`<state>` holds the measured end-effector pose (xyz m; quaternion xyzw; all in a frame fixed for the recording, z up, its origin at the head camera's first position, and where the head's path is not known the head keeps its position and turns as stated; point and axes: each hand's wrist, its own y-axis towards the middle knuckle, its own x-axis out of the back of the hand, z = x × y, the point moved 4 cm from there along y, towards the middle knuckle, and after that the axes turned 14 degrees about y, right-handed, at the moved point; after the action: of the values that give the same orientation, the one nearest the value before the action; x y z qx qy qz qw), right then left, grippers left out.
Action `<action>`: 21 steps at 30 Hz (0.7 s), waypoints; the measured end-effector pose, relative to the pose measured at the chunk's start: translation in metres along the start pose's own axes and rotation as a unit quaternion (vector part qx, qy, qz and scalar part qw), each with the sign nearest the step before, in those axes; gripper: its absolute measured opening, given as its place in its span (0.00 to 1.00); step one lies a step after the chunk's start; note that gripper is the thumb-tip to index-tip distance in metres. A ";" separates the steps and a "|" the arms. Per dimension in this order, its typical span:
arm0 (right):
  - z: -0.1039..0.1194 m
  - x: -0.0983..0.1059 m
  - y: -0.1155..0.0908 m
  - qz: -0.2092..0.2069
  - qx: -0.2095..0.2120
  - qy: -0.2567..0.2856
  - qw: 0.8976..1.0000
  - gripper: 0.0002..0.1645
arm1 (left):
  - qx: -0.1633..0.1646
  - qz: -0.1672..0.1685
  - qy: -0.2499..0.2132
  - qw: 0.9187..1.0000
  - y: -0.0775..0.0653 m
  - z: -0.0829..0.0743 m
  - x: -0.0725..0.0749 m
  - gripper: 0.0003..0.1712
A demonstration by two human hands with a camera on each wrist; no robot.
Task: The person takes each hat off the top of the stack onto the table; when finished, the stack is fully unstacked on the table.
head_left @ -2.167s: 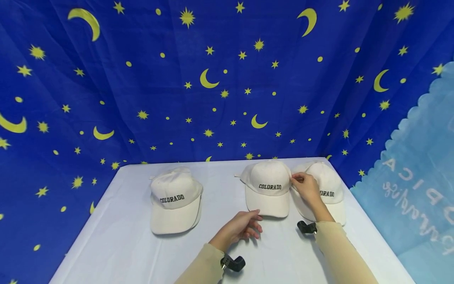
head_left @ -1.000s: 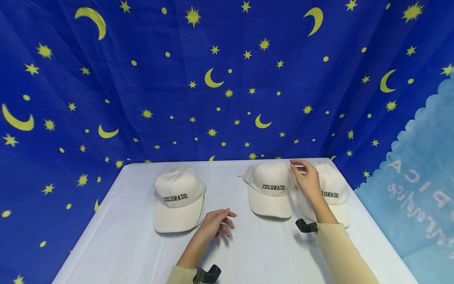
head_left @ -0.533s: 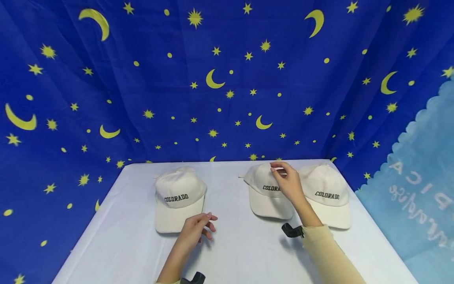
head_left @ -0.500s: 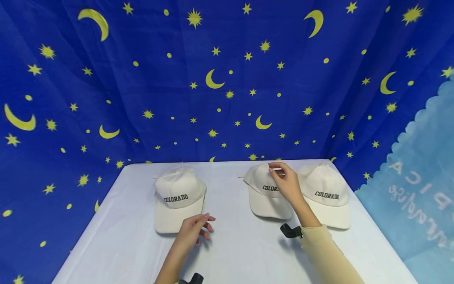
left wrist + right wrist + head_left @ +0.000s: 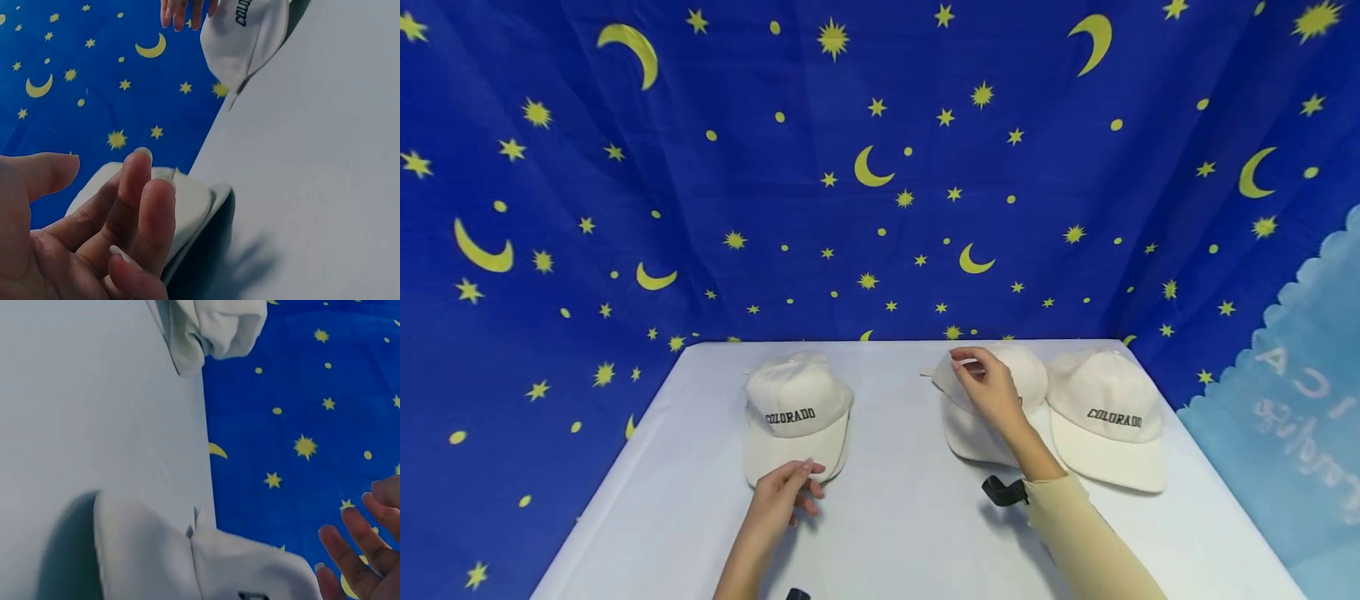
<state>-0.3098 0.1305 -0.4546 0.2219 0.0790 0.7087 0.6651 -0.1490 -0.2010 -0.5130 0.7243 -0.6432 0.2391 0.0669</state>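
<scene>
Three places on the table hold cream baseball caps lettered COLORADO. At the left cap (image 5: 793, 396), a second brim edge shows beneath the top one. My left hand (image 5: 773, 500) hovers over that cap's brim, fingers loosely bent and nothing in them; the left wrist view has the hand (image 5: 119, 231) in front of the cap (image 5: 187, 200). Above the middle cap (image 5: 1026, 375), my right hand (image 5: 992, 390) hangs with relaxed fingers, covering most of its lettering. In the right wrist view these fingers (image 5: 356, 550) hold nothing. The right cap (image 5: 1108, 408) sits beside the middle one, brim forward.
A white cloth covers the table (image 5: 880, 517). Behind and at the sides hangs a blue curtain (image 5: 790, 192) with yellow moons and stars. A light blue scalloped cloth (image 5: 1300, 450) hangs at the right. A black wrist camera (image 5: 1003, 492) sits at the right sleeve.
The right hand has let go of the middle cap's side and moved left across it. The left hand has left the middle cap's brim and moved left to the left cap. The caps stay put.
</scene>
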 end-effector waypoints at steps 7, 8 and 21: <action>0.002 -0.023 0.008 0.011 -0.006 0.007 1.000 0.14 | 0.014 -0.031 0.004 0.999 -0.004 0.009 0.018 0.21; 0.002 -0.026 0.009 0.013 -0.005 0.008 1.000 0.14 | 0.016 -0.036 0.003 0.999 -0.004 0.010 0.021 0.21; 0.000 -0.070 0.019 0.046 0.008 0.029 0.999 0.13 | 0.048 -0.067 0.017 0.996 -0.005 0.029 0.039 0.20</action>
<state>-0.3256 0.0598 -0.4620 0.2098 0.0932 0.7437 0.6279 -0.1348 -0.2472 -0.5202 0.7643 -0.5794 0.2769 0.0587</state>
